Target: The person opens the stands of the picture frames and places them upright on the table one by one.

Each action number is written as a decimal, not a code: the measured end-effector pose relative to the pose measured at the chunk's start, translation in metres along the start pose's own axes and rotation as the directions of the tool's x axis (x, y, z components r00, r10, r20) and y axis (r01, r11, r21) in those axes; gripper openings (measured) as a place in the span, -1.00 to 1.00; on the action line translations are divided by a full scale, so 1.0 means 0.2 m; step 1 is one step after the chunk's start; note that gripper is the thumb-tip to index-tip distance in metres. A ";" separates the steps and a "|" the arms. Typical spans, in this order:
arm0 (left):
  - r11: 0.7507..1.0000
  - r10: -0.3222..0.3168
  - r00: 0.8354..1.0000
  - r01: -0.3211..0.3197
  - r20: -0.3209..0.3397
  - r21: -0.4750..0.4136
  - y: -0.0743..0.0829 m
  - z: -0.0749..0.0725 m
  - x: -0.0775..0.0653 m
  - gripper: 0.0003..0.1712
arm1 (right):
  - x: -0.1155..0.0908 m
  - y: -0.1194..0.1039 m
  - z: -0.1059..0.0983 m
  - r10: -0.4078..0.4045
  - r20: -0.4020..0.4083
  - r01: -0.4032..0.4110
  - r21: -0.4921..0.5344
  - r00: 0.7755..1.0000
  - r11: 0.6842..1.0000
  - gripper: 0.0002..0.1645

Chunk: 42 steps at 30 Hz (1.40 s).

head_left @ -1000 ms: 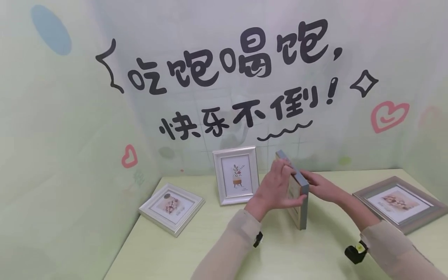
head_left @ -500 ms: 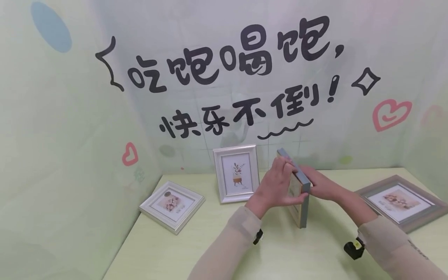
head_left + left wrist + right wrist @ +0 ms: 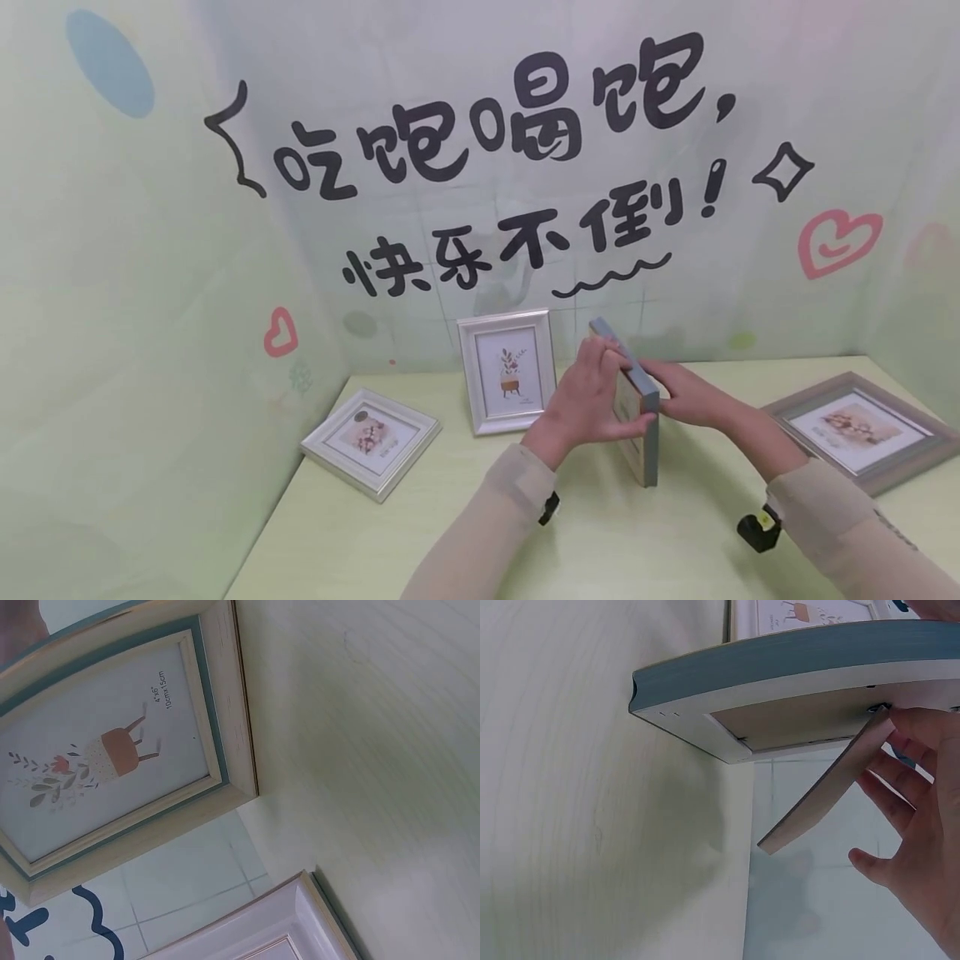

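A picture frame (image 3: 651,442) with blue-grey sides stands upright on the table, almost edge-on in the head view. Its cream and teal front (image 3: 234,720) shows a potted-plant print in the left wrist view. My left hand (image 3: 581,400) grips it, thumb on the near side edge and fingers at the top edge. Behind the frame, my right hand (image 3: 693,400) is partly hidden by it. In the right wrist view, that hand pinches the brown stand leg (image 3: 825,787) near its hinge, and the leg is swung out from the back panel (image 3: 802,716).
A white picture frame (image 3: 465,375) stands upright just left of the held one. A silver-white frame (image 3: 420,454) lies flat at the left, and a grey-brown frame (image 3: 825,387) lies at the right. A printed cloth wall (image 3: 420,333) closes off the table's back.
The frame and both hands have shifted only very slightly. The left hand keeps its grip, and the right hand stays behind the frame.
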<state>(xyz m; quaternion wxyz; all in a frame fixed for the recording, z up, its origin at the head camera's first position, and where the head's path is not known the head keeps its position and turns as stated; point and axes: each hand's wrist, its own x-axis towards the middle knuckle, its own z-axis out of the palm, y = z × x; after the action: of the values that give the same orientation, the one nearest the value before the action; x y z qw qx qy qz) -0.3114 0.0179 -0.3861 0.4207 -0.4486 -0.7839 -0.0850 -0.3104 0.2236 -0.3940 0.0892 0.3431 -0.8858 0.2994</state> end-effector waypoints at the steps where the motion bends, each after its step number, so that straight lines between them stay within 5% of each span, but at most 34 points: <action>1: 1.000 -0.007 1.000 0.007 0.000 -0.005 0.00 0.00 0.00 -0.17 | 0.00 0.00 0.00 0.001 0.000 -0.001 -0.001 1.000 1.000 -0.39; 10: 0.998 -0.044 0.999 0.044 -0.004 -0.050 0.00 -0.02 -0.03 -0.13 | -0.02 0.00 0.04 -0.010 -0.038 0.010 0.000 0.999 1.000 -0.54; 24: 0.997 -0.049 0.999 0.050 0.010 -0.064 -0.02 -0.03 -0.01 -0.15 | -0.17 -0.12 0.07 0.029 -0.234 -0.042 -0.050 0.972 0.998 -0.62; 42: 0.998 -0.055 0.997 0.057 0.049 -0.037 0.00 -0.02 0.00 -0.18 | -0.37 -0.17 0.15 0.117 0.036 -0.122 0.197 0.992 0.973 -0.71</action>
<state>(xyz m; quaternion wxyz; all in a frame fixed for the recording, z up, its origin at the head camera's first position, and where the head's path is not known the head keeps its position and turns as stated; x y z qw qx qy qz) -0.3083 0.0152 -0.3837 0.3904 -0.4362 -0.8044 -0.1009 -0.2310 0.2280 -0.4299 0.0257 0.2999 -0.8715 0.3872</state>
